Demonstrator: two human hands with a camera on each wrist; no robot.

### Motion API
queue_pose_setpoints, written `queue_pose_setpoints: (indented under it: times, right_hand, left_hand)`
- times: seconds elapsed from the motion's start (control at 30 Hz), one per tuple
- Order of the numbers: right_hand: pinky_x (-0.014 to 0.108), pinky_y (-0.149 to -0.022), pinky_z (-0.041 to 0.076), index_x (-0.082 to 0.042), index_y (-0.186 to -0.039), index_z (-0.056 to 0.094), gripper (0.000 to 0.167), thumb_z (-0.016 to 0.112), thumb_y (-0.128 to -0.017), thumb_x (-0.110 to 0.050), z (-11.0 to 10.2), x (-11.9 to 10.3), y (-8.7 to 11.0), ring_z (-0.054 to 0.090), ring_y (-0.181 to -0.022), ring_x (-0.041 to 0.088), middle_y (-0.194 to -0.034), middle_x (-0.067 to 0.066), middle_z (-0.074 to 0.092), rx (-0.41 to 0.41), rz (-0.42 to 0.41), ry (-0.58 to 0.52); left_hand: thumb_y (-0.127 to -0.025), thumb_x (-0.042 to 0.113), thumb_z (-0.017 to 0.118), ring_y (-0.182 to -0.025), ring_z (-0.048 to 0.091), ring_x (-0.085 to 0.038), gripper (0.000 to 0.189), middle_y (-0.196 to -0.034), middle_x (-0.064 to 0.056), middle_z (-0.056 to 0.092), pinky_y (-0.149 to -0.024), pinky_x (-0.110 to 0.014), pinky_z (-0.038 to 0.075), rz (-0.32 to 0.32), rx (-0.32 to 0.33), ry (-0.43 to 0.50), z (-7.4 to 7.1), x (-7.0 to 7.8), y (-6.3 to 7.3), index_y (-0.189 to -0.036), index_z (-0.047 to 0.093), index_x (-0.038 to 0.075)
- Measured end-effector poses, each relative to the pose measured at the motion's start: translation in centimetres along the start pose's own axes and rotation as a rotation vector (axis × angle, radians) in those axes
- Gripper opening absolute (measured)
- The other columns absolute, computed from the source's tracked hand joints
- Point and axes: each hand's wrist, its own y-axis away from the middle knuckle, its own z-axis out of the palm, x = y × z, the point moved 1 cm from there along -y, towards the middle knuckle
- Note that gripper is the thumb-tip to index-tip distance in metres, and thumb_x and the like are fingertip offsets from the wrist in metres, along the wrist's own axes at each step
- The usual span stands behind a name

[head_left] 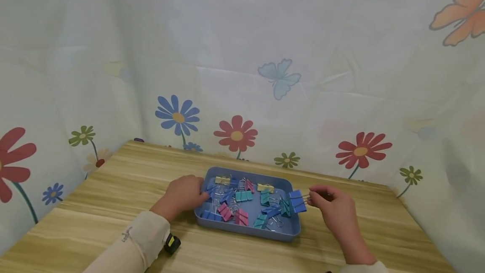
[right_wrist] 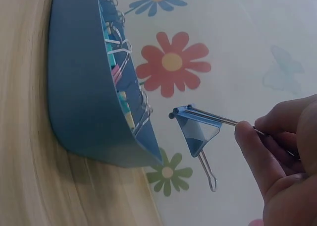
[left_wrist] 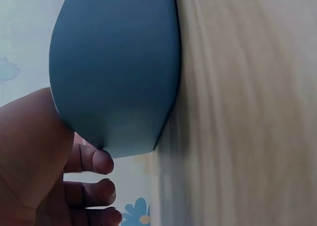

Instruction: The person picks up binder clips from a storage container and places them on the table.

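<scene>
A blue binder clip (head_left: 297, 201) hangs from my right hand (head_left: 338, 213), which pinches one of its wire handles between thumb and finger. In the right wrist view the blue binder clip (right_wrist: 198, 129) is off the table, beside the tray's end, its other handle dangling. My left hand (head_left: 185, 193) grips the left rim of the blue tray (head_left: 250, 231); in the left wrist view the hand (left_wrist: 44, 161) has its thumb side over the edge and fingers beneath or beside the wall. Inside lie several binder clips, pink (head_left: 241, 217), teal (head_left: 243, 196), yellow (head_left: 265, 188) and blue.
The tray stands on a wood-grain table (head_left: 159, 163). Behind and at the sides hangs a pale curtain (head_left: 227, 54) printed with flowers and butterflies. A dark strap piece (head_left: 172, 243) sits at my left sleeve (head_left: 138, 239).
</scene>
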Motion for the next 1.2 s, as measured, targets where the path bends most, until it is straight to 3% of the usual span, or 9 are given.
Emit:
queue_pose_setpoints:
  times: [0.1, 0.27, 0.5, 0.8, 1.2]
  right_hand:
    - [0.025, -0.078, 0.056, -0.003, -0.119, 0.065, 0.035, 0.062, -0.094, -0.027, -0.4, 0.8, -0.4, 0.069, -0.081, 0.005, -0.113, 0.017, 0.069, 0.012, 0.031, -0.025]
    - [0.025, -0.078, 0.056, 0.000, -0.122, 0.063, 0.036, 0.059, -0.096, -0.024, -1.0, 1.8, -0.9, 0.069, -0.079, 0.001, -0.117, 0.018, 0.066, 0.041, 0.065, -0.079]
    - [0.026, -0.076, 0.056, 0.001, -0.121, 0.063, 0.035, 0.059, -0.095, -0.023, -1.4, 2.6, -1.4, 0.067, -0.076, 0.000, -0.112, 0.018, 0.067, 0.056, 0.081, -0.077]
    - [0.023, -0.076, 0.055, 0.003, -0.122, 0.061, 0.035, 0.058, -0.096, -0.020, -0.6, 3.8, -1.6, 0.069, -0.080, 0.004, -0.112, 0.016, 0.063, -0.029, 0.118, -0.067]
    - [0.022, -0.072, 0.056, 0.007, -0.119, 0.062, 0.033, 0.059, -0.094, -0.014, 0.7, 4.5, -1.7, 0.069, -0.079, 0.007, -0.107, 0.019, 0.067, -0.076, 0.141, -0.096]
  left_hand:
    - [-0.085, 0.034, 0.063, -0.060, 0.045, -0.018, 0.028, -0.060, 0.001, 0.042, -0.054, -0.033, 0.033, 0.004, -0.001, 0.007, -0.2, 0.0, 0.1, -0.067, 0.050, 0.016]
    - [-0.084, 0.030, 0.063, -0.056, 0.041, -0.016, 0.028, -0.058, 0.003, 0.036, -0.052, -0.032, 0.028, 0.014, -0.002, 0.038, -0.6, 0.0, 0.4, -0.066, 0.047, 0.015]
    - [-0.084, 0.027, 0.062, -0.060, 0.045, -0.018, 0.023, -0.062, 0.001, 0.043, -0.056, -0.034, 0.034, 0.034, -0.010, 0.046, -0.4, 0.0, 0.4, -0.070, 0.049, 0.014]
    - [-0.085, 0.025, 0.062, -0.067, 0.050, -0.020, 0.017, -0.072, -0.003, 0.054, -0.064, -0.040, 0.044, 0.024, -0.028, 0.030, -0.2, 0.3, 0.4, -0.081, 0.056, 0.010]
    - [-0.086, 0.026, 0.062, -0.068, 0.050, -0.020, 0.020, -0.074, -0.002, 0.054, -0.066, -0.038, 0.045, 0.000, -0.047, 0.045, -0.1, 0.4, 0.3, -0.090, 0.059, 0.007]
